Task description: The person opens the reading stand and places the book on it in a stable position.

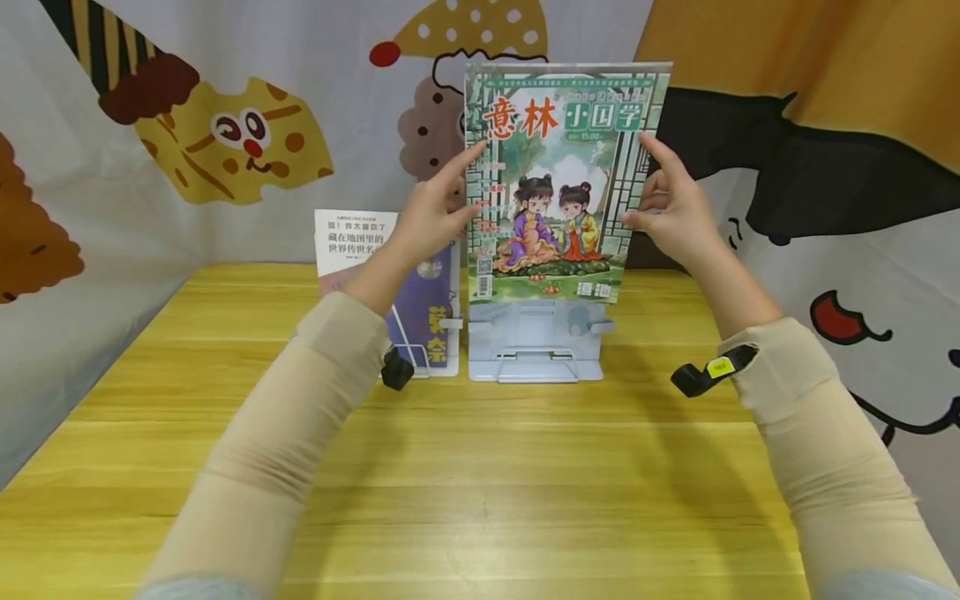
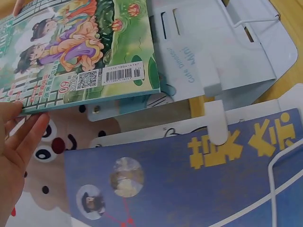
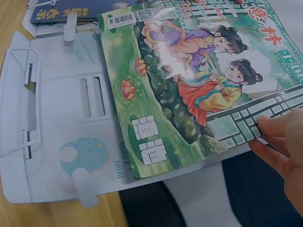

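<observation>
Both hands hold a green illustrated magazine (image 1: 558, 200) upright, its cover facing me, above a pale blue book stand (image 1: 536, 343). My left hand (image 1: 431, 212) grips its left edge between thumb and fingers. At the right edge, my right hand (image 1: 675, 208) pinches it with the thumb in front. In the right wrist view the magazine's lower edge overlaps the upper part of the stand, whose clips (image 3: 84, 189) and wire rest (image 3: 38, 99) show. Whether the magazine touches the stand, I cannot tell.
Left of the stand, a purple-blue book (image 1: 437, 296) with yellow characters stands on a second white wire-rest holder, partly hidden by my left arm. A white printed page (image 1: 347, 237) shows beside it. Under everything is a wooden table (image 1: 480, 492); a cartoon-patterned curtain (image 1: 360, 100) hangs behind.
</observation>
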{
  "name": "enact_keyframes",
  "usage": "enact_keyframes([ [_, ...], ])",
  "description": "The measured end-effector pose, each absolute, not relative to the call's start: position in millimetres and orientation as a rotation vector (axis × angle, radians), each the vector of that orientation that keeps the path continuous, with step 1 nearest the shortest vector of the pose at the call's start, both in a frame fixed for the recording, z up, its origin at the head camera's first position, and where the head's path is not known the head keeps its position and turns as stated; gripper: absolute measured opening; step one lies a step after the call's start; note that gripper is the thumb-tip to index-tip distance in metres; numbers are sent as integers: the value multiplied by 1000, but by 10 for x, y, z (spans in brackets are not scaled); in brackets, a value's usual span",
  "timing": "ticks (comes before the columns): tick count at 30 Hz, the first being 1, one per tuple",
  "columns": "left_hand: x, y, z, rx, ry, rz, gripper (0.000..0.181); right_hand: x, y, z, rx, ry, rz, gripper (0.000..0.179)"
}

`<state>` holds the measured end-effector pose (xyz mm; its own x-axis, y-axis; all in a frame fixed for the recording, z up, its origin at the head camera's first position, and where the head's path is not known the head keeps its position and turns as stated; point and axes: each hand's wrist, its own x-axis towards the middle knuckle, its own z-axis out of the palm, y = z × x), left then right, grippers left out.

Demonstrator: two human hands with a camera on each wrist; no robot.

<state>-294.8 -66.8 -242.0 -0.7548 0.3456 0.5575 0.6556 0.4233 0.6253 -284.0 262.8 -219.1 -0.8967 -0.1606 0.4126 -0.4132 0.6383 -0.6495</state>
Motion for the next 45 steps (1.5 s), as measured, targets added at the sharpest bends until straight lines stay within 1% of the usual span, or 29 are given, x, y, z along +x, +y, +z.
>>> enact_keyframes([
  [9,-3066,-597,-2651,-791,-2369,-1346,75,-3019,2664,-2504,450,-2528,1133,97],
  [15,-3126,-566,-2765,-739,-2378,-1314,76,-3082,2685,-2657,437,-2488,1110,93],
  [27,-3112,-560,-2936,-744,-2353,-1337,75,-3055,2677,-2892,456,-2409,1075,89],
  [33,-3082,-561,-3028,-751,-2347,-1338,74,-3020,2690,-2989,457,-2422,1097,91],
  [45,-3017,-550,-3258,-734,-2411,-1374,77,-2963,2730,-3230,467,-2466,1127,94],
])
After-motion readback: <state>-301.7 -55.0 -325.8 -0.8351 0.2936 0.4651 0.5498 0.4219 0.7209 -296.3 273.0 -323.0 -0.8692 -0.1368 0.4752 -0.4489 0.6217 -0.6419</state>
